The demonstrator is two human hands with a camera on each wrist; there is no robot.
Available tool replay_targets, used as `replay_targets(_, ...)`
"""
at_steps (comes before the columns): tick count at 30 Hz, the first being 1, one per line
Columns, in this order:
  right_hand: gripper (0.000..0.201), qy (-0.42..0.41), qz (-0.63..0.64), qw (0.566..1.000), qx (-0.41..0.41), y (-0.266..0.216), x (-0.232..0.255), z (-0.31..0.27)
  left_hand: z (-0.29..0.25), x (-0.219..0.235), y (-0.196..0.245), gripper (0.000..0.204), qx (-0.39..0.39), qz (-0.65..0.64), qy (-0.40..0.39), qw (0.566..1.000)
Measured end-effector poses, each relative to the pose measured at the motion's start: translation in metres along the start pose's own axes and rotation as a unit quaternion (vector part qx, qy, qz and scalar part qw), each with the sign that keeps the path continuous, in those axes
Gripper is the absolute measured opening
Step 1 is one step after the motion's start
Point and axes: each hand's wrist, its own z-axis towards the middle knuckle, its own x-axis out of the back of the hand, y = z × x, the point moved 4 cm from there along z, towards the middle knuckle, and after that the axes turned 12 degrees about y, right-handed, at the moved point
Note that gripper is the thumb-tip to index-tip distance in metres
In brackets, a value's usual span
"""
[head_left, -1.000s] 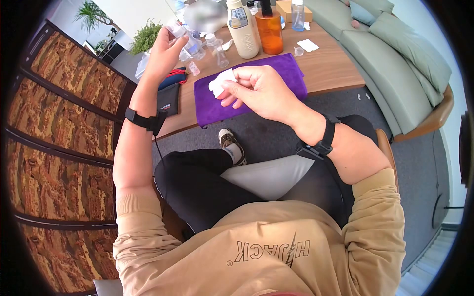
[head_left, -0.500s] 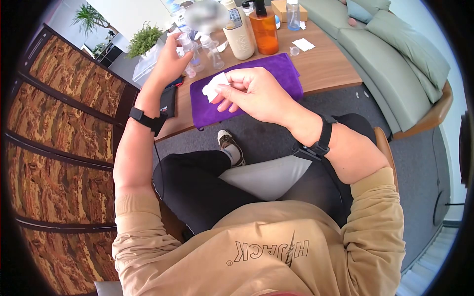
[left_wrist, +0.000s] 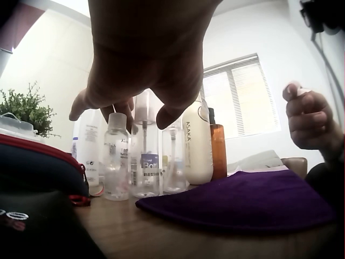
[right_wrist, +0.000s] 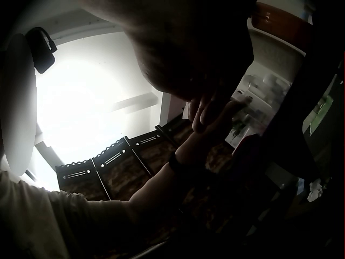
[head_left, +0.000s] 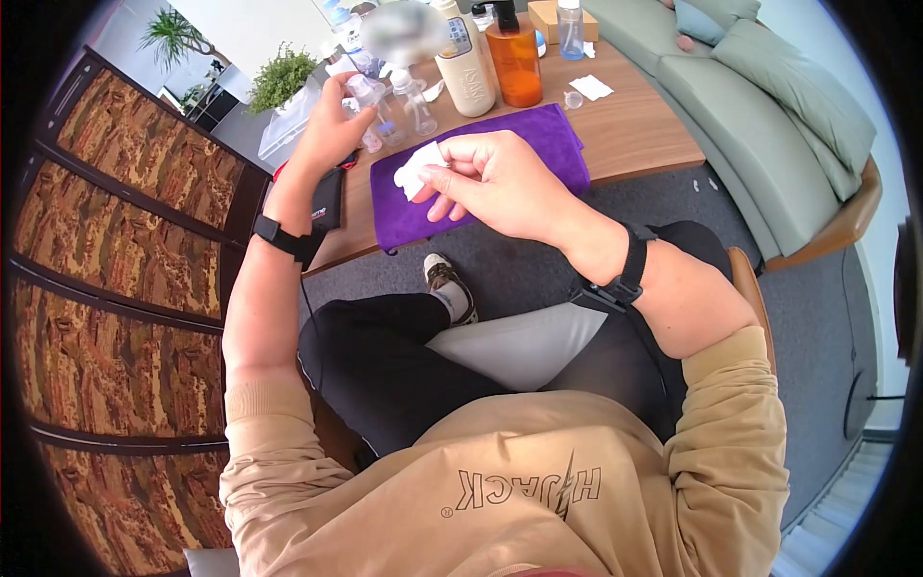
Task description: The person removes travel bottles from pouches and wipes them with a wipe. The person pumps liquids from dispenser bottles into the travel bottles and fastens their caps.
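Observation:
My left hand (head_left: 335, 127) reaches to the back left of the table, its thumb and fingers about the top of a clear spray bottle (left_wrist: 146, 171). In the left wrist view this bottle stands upright, with fingers left of its cap and the thumb on the right. Another clear bottle (left_wrist: 116, 162) stands beside it, and a second clear pump bottle (head_left: 415, 104) is just to the right. Over a purple towel (head_left: 524, 154), my right hand (head_left: 495, 183) pinches a crumpled white tissue (head_left: 420, 171) between thumb and fingers. The right wrist view is dark.
Behind the towel stand a cream ASAKA bottle (head_left: 467, 82) and an amber pump bottle (head_left: 515, 72). A blue-tinted bottle (head_left: 570, 31), white paper (head_left: 591, 87) and a small clear cap (head_left: 574, 99) lie farther right. A dark pouch (head_left: 327, 200) sits at the table's left edge.
The left hand and its spray bottle have come nearer to me and lower, beside the other clear bottles. The right hand keeps its pinch on the tissue, almost unmoved.

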Motion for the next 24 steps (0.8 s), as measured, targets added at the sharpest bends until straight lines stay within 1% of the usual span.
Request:
replay_targets(1,0.025,0.0,0.0,1.0,0.0,0.0,0.0,0.0,0.001,-0.001,-0.003,0.07,0.0,0.0,0.0,1.0)
replay_targets(3,0.025,0.002,0.003,1.0,0.001,0.0,0.001,0.001,0.004,0.001,-0.001,0.071,-0.086,0.038,0.063,0.994)
replay_targets(4,0.025,0.003,0.004,1.0,0.0,0.0,0.001,0.001,0.004,0.006,0.014,0.071,-0.087,0.037,0.063,0.994)
replay_targets(6,0.026,0.001,-0.005,1.0,0.014,-0.001,0.003,0.002,0.008,0.018,0.051,0.07,-0.164,0.084,0.104,0.977)
replay_targets(7,0.026,0.001,-0.005,1.0,0.015,-0.002,0.003,0.002,0.011,0.021,0.061,0.07,-0.164,0.084,0.104,0.977)
replay_targets(9,0.027,0.011,-0.01,1.0,0.018,-0.004,0.006,0.003,0.014,0.021,0.078,0.06,-0.211,0.079,0.09,0.97)
replay_targets(10,0.027,0.011,-0.01,1.0,0.018,-0.005,0.007,0.004,0.013,0.018,0.079,0.06,-0.21,0.08,0.09,0.97)
replay_targets(12,0.026,0.016,-0.023,0.999,0.028,-0.006,0.011,0.005,0.012,0.012,0.081,0.046,-0.239,0.195,0.099,0.946)
replay_targets(13,0.026,0.016,-0.023,0.999,0.028,-0.007,0.011,0.005,0.011,0.01,0.08,0.046,-0.239,0.195,0.099,0.946)
replay_targets(15,0.026,0.021,-0.015,0.999,0.026,-0.009,0.012,0.005,0.013,0.005,0.078,0.033,-0.219,0.216,0.101,0.946)
replay_targets(19,0.026,0.027,-0.002,0.999,0.03,-0.011,0.016,0.005,0.013,0.003,0.084,0.026,-0.225,0.232,0.128,0.938)
replay_targets(21,0.027,0.025,-0.016,0.999,0.041,-0.014,0.018,0.006,0.012,0.006,0.088,0.017,-0.239,0.231,0.146,0.932)
replay_targets(22,0.027,0.025,-0.015,0.999,0.041,-0.014,0.018,0.007,0.012,0.007,0.091,0.017,-0.239,0.231,0.145,0.932)
replay_targets(24,0.025,0.048,-0.01,0.997,0.059,-0.013,0.023,0.01,0.01,0.013,0.101,0.011,-0.269,0.24,0.219,0.907)
